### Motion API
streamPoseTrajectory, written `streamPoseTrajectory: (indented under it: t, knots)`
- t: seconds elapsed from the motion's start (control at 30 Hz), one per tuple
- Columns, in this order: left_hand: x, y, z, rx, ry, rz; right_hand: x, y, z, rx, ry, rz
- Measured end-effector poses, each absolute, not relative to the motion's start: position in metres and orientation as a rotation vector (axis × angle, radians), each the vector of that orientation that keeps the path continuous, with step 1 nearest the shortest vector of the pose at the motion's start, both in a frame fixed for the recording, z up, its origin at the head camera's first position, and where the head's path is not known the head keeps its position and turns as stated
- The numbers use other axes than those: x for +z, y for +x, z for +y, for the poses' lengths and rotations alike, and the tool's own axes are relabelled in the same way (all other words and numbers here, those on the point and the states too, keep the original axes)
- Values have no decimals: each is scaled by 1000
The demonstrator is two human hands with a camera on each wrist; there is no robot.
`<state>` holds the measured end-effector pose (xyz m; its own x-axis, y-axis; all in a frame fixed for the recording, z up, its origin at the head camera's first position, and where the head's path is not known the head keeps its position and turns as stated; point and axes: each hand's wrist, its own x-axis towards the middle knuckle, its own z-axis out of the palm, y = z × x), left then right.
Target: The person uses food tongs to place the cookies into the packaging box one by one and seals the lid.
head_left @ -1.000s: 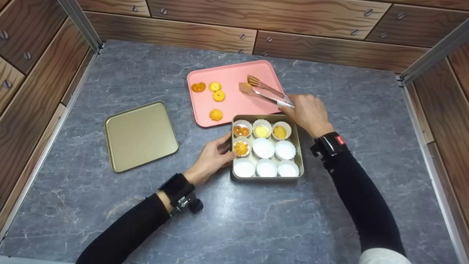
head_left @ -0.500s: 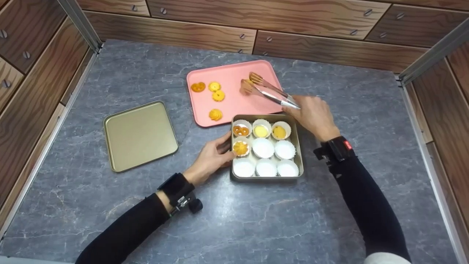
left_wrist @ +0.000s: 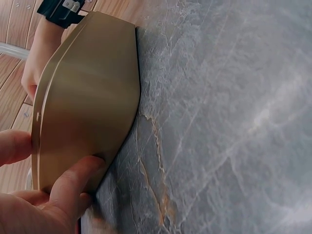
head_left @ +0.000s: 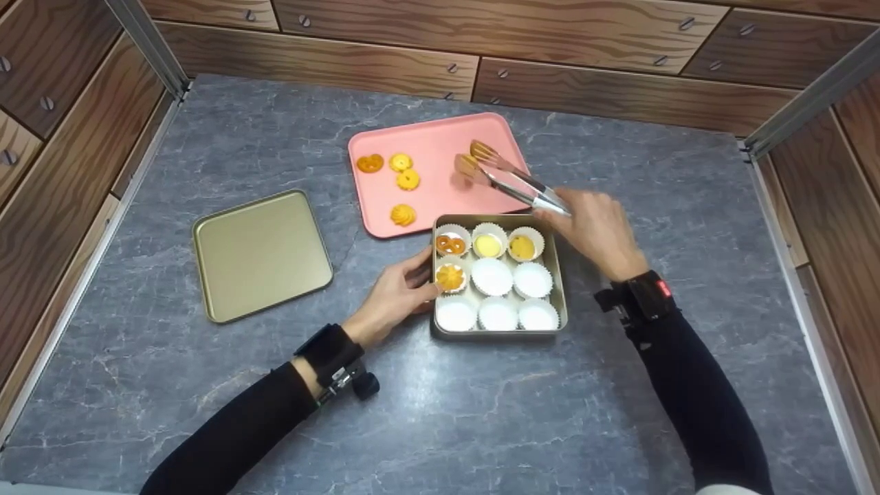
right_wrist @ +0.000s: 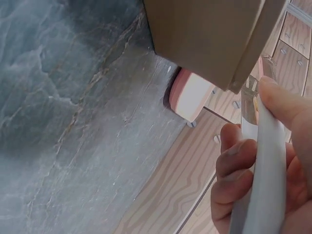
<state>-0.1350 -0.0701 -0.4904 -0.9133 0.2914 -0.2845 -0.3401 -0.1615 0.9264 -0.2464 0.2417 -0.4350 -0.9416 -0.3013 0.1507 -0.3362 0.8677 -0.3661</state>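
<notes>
My left hand (head_left: pixel 392 302) holds the left wall of a gold square tin (head_left: pixel 565 289), thumb near the rim and fingers on the outer side. Rows of white paper cups (head_left: pixel 493 277) fill the tin. The back row holds a pretzel (head_left: pixel 450 245), a pale yellow cookie (head_left: pixel 488 245) and a darker one (head_left: pixel 522 247); a swirl cookie (head_left: pixel 450 277) sits at middle left. Beyond the tin, my right hand (head_left: pixel 595 230) grips tongs (head_left: pixel 512 187) by their white handles. Their brown tips spread apart over the pink tray (head_left: pixel 440 199). A yellowish patch shows at the nearer tip, too blurred to identify.
Several cookies lie on the tray's left half: a pretzel (head_left: pixel 370 163), round ones (head_left: pixel 408 180) and a swirl (head_left: pixel 403 214). A gold lid (head_left: pixel 265 258) lies flat at left on the grey marbled table (head_left: pixel 412 433). Wood-patterned panels (head_left: pixel 385 55) border the table.
My right hand has drawn back slightly toward the right and nearer to me, with the tongs in it. My left hand and the tin stay where they were.
</notes>
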Motion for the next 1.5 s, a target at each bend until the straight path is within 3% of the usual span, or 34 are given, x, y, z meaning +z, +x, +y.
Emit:
streamPoseTrajectory:
  t: [1.5]
  knots:
    - [-488, -134, -69, 2088, -85, 1732, -421, -148, 290, 544, 603, -2835]
